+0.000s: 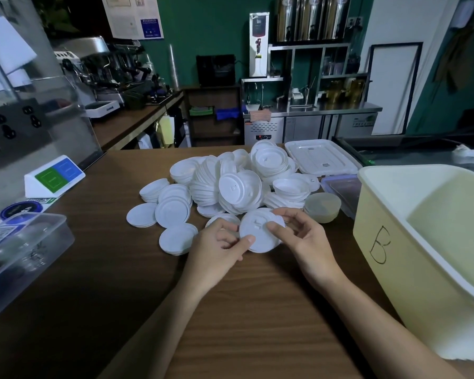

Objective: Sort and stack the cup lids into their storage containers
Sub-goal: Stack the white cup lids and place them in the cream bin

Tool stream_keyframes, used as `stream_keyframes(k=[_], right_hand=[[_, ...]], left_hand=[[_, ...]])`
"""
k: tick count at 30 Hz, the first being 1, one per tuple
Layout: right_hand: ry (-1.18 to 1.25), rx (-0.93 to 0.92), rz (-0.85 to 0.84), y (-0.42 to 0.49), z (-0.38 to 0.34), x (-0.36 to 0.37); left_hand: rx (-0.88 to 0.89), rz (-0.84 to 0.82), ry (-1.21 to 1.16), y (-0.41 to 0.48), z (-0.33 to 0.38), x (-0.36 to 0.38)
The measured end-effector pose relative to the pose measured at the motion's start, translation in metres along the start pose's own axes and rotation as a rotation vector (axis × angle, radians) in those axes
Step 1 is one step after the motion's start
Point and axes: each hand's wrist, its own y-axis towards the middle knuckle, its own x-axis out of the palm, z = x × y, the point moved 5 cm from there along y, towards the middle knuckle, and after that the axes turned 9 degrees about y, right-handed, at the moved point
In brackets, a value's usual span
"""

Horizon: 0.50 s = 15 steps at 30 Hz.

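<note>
The left hand (216, 248) and the right hand (303, 236) are both holding one white lid (257, 228), or possibly a thin nest of several; the edge is too blurred to tell. The left thumb is pressing on its near rim with the fingers curling underneath, while the right thumb and fingertips are pinching the opposite rim. The lid is sitting low over the table (244, 324), top face up, right at the near edge of the lid pile (230, 184).

That pile is lying in a loose heap in the middle of the table, with a few flatter stacks (173, 212) spreading out to its left and a short stack of translucent lids (322, 207) just to its right. A yellow container (389, 283) marked B is standing near the right forearm, and a clear container (25, 258) is standing well apart on the left, its contents too dim to make out.

This looks like the sorting step: one lid is being lifted out and checked for type. The next move is likely calling for a match of size and shape against a like stack, nesting it squarely, then carrying it to the correct container.
</note>
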Motion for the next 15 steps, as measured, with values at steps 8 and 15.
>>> stream_keyframes(k=[8,15], right_hand=[[-0.015,0.020,-0.040,0.0002,0.0015,0.0025],[0.017,0.066,-0.122,-0.0012,0.0036,0.0074]], left_hand=[[0.049,0.155,0.051,-0.0007,0.0023,-0.0079],[0.045,-0.045,-0.195,0.0045,0.0049,-0.0049]])
